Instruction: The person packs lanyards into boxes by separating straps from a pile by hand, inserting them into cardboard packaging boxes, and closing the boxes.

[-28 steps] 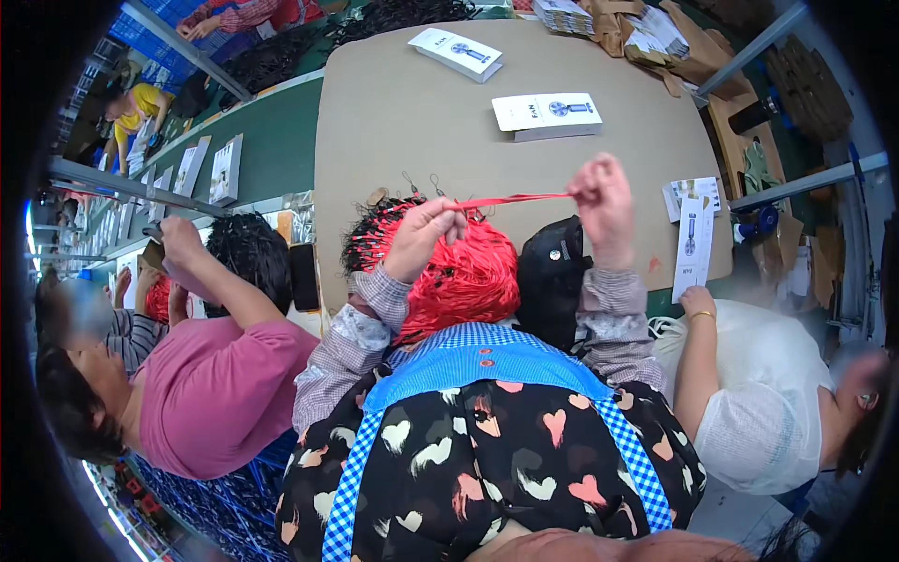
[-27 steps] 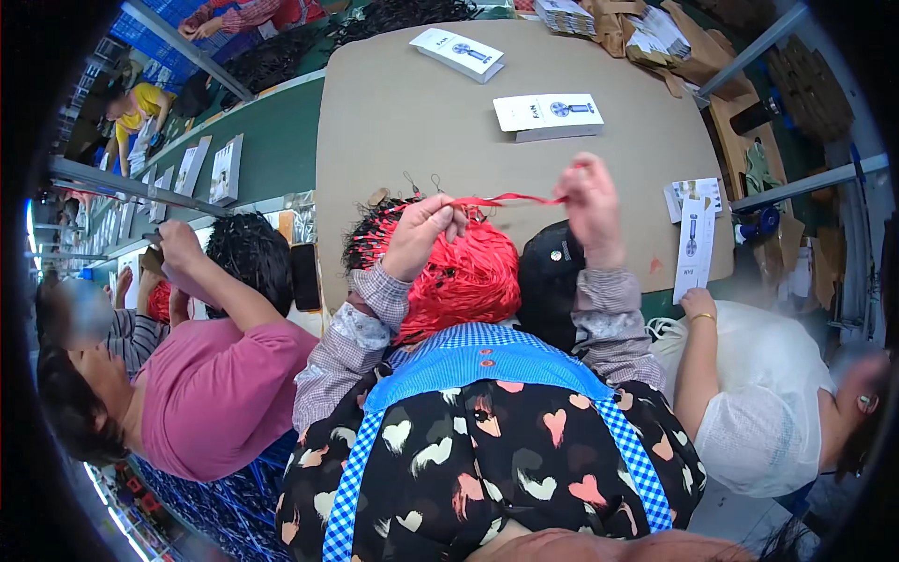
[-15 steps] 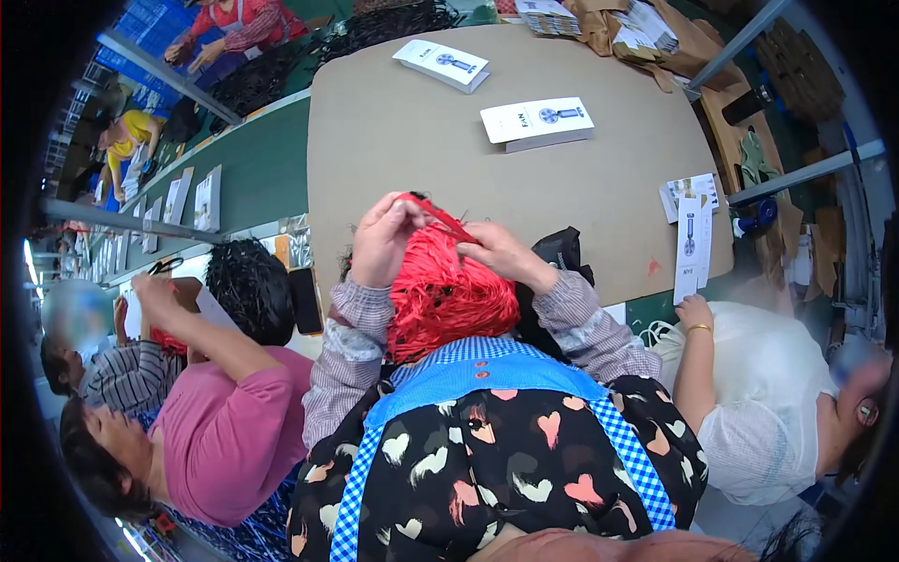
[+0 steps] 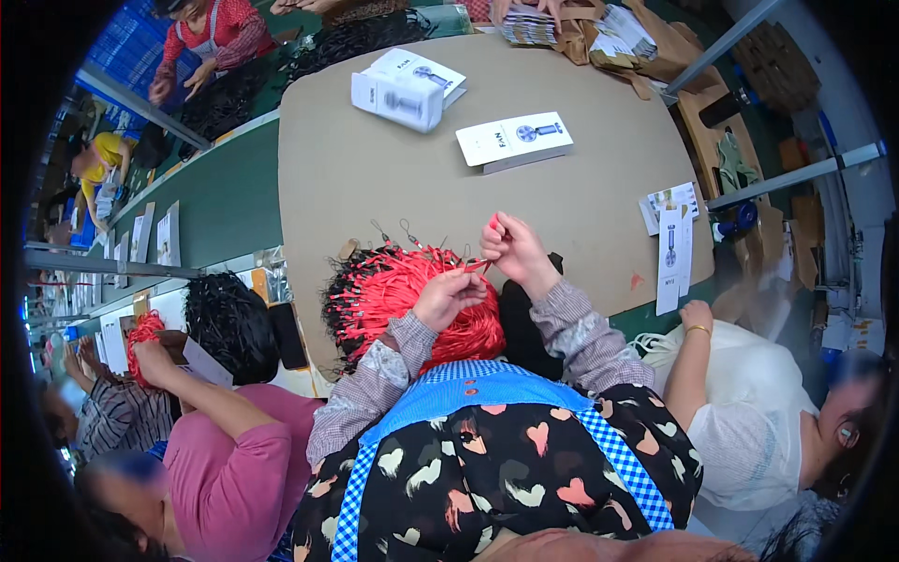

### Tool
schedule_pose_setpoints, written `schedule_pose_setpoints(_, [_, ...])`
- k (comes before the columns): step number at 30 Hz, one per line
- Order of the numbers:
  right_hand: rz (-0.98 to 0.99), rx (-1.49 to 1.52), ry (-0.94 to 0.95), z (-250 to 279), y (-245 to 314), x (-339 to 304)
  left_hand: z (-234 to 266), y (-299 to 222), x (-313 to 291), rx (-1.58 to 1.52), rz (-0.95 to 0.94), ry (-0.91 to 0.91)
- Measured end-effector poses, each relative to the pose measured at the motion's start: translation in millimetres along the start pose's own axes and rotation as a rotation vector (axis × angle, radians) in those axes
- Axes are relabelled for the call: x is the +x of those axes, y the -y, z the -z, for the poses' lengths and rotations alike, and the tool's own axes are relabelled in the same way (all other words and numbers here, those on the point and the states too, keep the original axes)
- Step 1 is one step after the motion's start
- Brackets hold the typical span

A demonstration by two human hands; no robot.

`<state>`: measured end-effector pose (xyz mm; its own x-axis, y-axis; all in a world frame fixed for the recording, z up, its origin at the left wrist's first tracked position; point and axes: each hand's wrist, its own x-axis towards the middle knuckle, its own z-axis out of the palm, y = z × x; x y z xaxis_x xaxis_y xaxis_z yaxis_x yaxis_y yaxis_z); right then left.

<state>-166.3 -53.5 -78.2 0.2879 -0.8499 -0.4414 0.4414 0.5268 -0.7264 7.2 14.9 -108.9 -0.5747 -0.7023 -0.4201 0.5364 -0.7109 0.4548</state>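
A large bundle of red wrist straps (image 4: pixel 398 298) with black ends and thin cord loops lies against my apron at the table's near edge. Just over its right side, my left hand (image 4: pixel 451 300) pinches a piece of red strap (image 4: pixel 476 266). My right hand (image 4: pixel 515 251) is closed on the same strap, higher and further right, with a bit of red showing at its fingertips. The strap runs short between the two hands, and its ends are partly hidden by my fingers.
White printed boxes (image 4: pixel 520 136) lie on the brown tabletop (image 4: pixel 375 187), one blurred box (image 4: pixel 398 101) at the far left. A black strap bundle (image 4: pixel 229 323) and phone (image 4: pixel 287 335) sit to my left. Co-workers sit at both sides; one holds red straps (image 4: pixel 145 347).
My left hand has moved down and right, uncovering more of the strap bundle. The right hand has turned and closed. Another white box has appeared at the table's far left.
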Motion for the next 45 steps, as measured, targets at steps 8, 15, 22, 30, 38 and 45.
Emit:
schedule_pose_setpoints(8, [0.658, -1.703, -0.08, 23, -3, 107, 38, -1, -9, 0.046, -0.014, -0.147])
schedule_pose_setpoints(15, [0.32, -2.532, -0.012, 34, 8, 169, 44, -1, -21, -0.019, -0.045, -0.213])
schedule_pose_setpoints(22, [0.355, -2.574, -0.066, 48, 39, 165, 45, 3, -18, -0.013, -0.032, -0.199])
schedule_pose_setpoints(30, [0.88, -2.217, 0.191, -26, 121, 54, 45, -21, -25, 0.16, -0.207, -0.251])
schedule_pose_setpoints(38, [0.791, -1.311, 0.507, -95, 125, -69, 63, -42, -43, -0.139, -0.321, 0.088])
schedule_pose_setpoints(45, [0.473, -0.84, 0.465, -103, 115, -83, 61, 2, -82, -0.073, -0.17, 0.131])
